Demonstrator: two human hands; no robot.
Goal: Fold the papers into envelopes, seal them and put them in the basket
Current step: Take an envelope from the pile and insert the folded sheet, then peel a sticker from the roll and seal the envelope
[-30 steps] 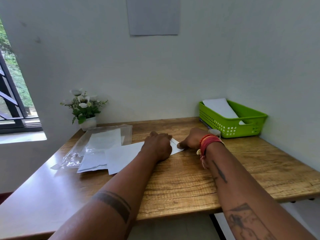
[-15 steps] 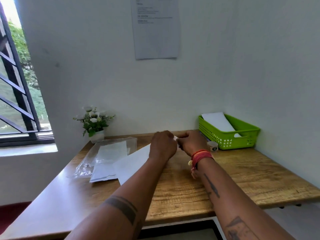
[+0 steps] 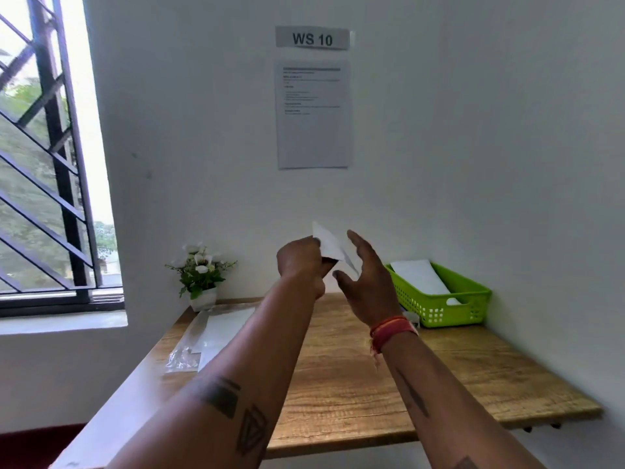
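A white sheet of paper (image 3: 329, 247) is raised in the air above the back of the wooden table (image 3: 355, 384). My left hand (image 3: 299, 262) pinches its left edge. My right hand (image 3: 367, 282) hovers just right of the sheet with fingers spread, close to its right edge; whether it touches is unclear. The green basket (image 3: 439, 308) stands at the back right of the table and holds a white folded envelope (image 3: 419, 277). More white sheets (image 3: 225, 328) lie on the table's left side, partly hidden by my left forearm.
A clear plastic sleeve (image 3: 187, 350) lies by the sheets on the left. A small pot of white flowers (image 3: 201, 279) stands in the back left corner. A small white item (image 3: 412, 318) sits before the basket. A notice hangs on the wall; a barred window is at left.
Both hands rose from the table with the sheet, which lay flat one second ago. My right hand opened. The view tilted upward, revealing more wall.
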